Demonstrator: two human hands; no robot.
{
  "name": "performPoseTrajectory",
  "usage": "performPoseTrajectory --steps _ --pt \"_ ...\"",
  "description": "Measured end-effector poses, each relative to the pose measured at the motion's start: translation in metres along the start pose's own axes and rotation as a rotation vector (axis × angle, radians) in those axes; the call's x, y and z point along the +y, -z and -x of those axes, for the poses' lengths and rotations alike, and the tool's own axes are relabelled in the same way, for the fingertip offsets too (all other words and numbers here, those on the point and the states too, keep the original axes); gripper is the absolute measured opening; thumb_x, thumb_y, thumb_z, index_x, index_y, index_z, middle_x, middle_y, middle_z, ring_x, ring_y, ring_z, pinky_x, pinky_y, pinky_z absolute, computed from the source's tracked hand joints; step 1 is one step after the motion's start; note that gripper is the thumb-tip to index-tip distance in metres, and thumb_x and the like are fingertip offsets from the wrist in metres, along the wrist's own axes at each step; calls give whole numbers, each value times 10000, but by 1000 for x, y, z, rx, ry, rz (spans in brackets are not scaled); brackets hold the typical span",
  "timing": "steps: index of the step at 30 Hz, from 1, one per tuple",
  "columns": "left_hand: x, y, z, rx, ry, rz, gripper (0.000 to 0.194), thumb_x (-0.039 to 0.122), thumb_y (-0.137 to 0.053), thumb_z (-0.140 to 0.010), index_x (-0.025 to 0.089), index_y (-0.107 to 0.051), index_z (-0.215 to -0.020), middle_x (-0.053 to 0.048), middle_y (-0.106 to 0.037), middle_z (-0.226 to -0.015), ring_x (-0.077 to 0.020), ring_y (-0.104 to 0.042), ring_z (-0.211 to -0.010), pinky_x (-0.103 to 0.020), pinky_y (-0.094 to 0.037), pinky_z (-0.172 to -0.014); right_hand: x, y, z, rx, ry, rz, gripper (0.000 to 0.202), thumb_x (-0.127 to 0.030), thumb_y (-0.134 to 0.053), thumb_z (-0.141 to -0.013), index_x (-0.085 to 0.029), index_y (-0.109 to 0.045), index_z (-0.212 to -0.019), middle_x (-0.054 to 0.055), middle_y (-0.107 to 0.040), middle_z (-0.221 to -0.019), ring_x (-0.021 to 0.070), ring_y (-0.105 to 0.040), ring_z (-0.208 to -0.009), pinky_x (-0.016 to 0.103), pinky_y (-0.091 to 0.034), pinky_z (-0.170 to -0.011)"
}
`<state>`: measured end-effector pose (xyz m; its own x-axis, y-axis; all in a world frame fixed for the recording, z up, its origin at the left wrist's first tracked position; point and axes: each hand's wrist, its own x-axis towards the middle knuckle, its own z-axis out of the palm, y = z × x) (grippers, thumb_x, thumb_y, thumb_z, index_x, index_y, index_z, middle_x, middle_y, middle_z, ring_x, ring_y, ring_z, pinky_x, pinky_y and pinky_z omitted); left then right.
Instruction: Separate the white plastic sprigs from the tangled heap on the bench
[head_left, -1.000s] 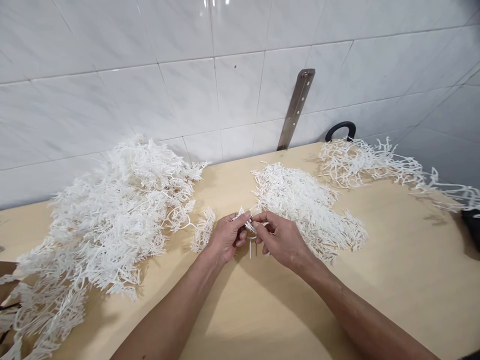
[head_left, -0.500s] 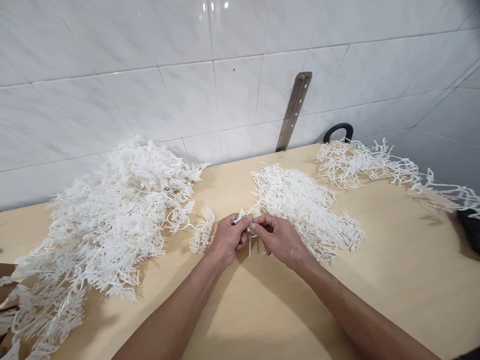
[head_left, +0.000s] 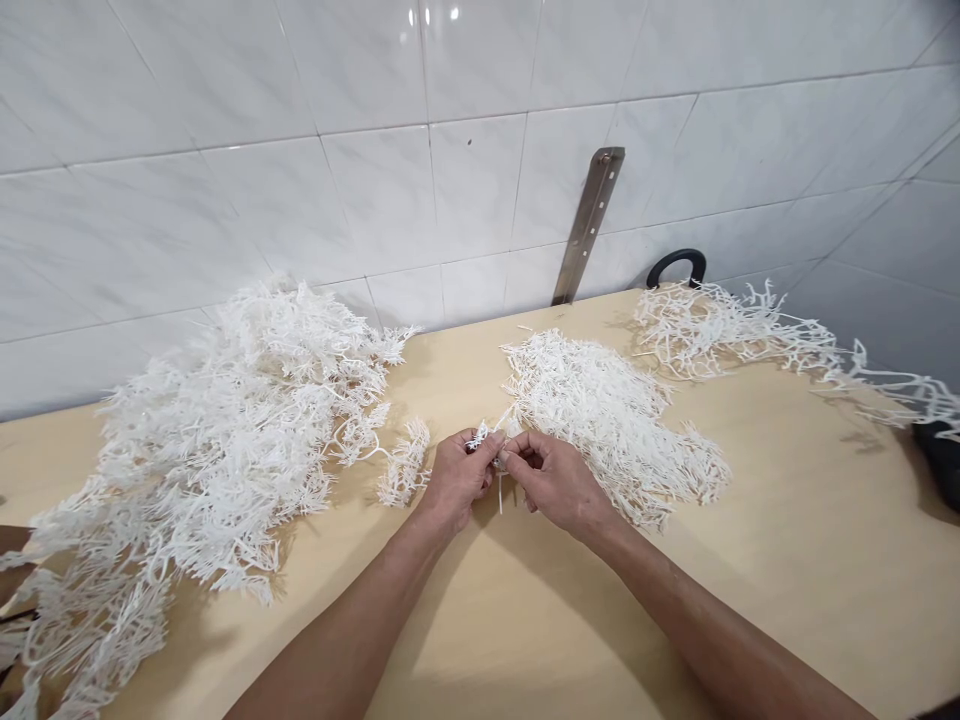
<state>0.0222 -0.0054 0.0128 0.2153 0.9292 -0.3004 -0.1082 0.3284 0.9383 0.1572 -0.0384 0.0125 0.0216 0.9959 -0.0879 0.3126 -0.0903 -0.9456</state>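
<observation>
Between my hands is a small white branched plastic piece (head_left: 478,437), with thin prongs and a stem that hangs below the fingers. My left hand (head_left: 459,475) is closed around it, thumb on top. The fingertips of my right hand (head_left: 553,478) pinch at the same piece, touching the left thumb; much of it is hidden by the fingers. Just left of my left hand lies a short feathery white strand (head_left: 406,465). Behind and to the right of my right hand spreads a flat pile of small white pieces (head_left: 600,415).
A tall heap of white feathery strands (head_left: 240,430) covers the left of the wooden table (head_left: 480,640). At the back right are bare white branching stems (head_left: 720,325) and a black curved handle (head_left: 676,262). A metal strip (head_left: 589,225) leans on the tiled wall (head_left: 375,200).
My right fingers have shifted slightly and curled a little more at the white piece. My left hand stays almost where it was. The piles look the same.
</observation>
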Motion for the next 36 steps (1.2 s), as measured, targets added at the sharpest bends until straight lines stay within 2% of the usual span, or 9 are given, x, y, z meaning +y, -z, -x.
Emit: performPoseTrajectory --steps 9,11,14,19,22,25,29,32,36 --pt "2 6 -5 160 -185 -166 427 456 -767 -688 177 -476 -546 57 -418 -497 -73 -333 -483 -211 -246 -464 -8 -4 10 -115 261 96 121 -248 -548 -848 -206 -562 -735 -26 -581 -656 117 -503 -580 231 -393 -525" --pt "3 8 -6 127 -155 -175 426 471 -760 -696 182 -477 -562 58 -428 -486 -74 -335 -464 -211 -249 -456 -14 0 12 -108 283 101 123 -258 -544 -862 -209 -575 -754 -18 -602 -679 124 -525 -600 234 -413 -534" --pt "3 9 -6 57 -79 -129 407 516 -741 -712 193 -505 -634 61 -435 -456 -75 -333 -412 -210 -224 -415 -17 19 10 82 284 151 153 -321 -556 -880 -207 -595 -785 2 -632 -696 140 -563 -601 247 -445 -532" --pt "6 9 -4 34 -52 -23 433 515 -781 -668 192 -493 -645 77 -401 -446 -47 -275 -381 -194 -176 -387 -6 70 -3 640 252 449 198 -400 -599 -861 -204 -611 -844 29 -651 -693 170 -597 -580 296 -481 -572" --pt "7 9 -4 41 -52 -7 461 519 -801 -643 189 -480 -630 76 -414 -465 -38 -281 -386 -186 -176 -384 -1 83 -6 770 284 561 206 -390 -606 -855 -193 -627 -910 63 -679 -786 176 -605 -575 348 -510 -636" --pt "5 8 -5 46 -52 -22 461 532 -790 -653 186 -486 -636 62 -460 -495 -38 -299 -387 -186 -187 -381 -5 66 0 695 371 472 210 -382 -576 -889 -194 -661 -925 77 -699 -832 181 -631 -618 320 -514 -598" --pt "2 6 -4 76 -93 -109 436 522 -761 -696 188 -492 -614 58 -453 -454 -56 -342 -384 -193 -233 -392 -13 23 12 300 349 272 234 -375 -542 -925 -209 -695 -989 37 -704 -744 156 -625 -562 271 -501 -517" --pt "2 4 -2 97 -108 -144 424 510 -745 -717 190 -491 -602 61 -438 -427 -62 -346 -378 -197 -243 -402 -13 5 15 160 230 255 270 -373 -528 -925 -196 -687 -1053 23 -689 -666 158 -625 -509 275 -503 -493" --pt "0 4 -3 93 -100 -120 402 500 -740 -722 188 -508 -621 62 -449 -438 -59 -344 -382 -196 -237 -409 -11 4 12 61 68 232 275 -379 -508 -924 -217 -700 -1037 -16 -648 -560 138 -572 -396 262 -480 -438"
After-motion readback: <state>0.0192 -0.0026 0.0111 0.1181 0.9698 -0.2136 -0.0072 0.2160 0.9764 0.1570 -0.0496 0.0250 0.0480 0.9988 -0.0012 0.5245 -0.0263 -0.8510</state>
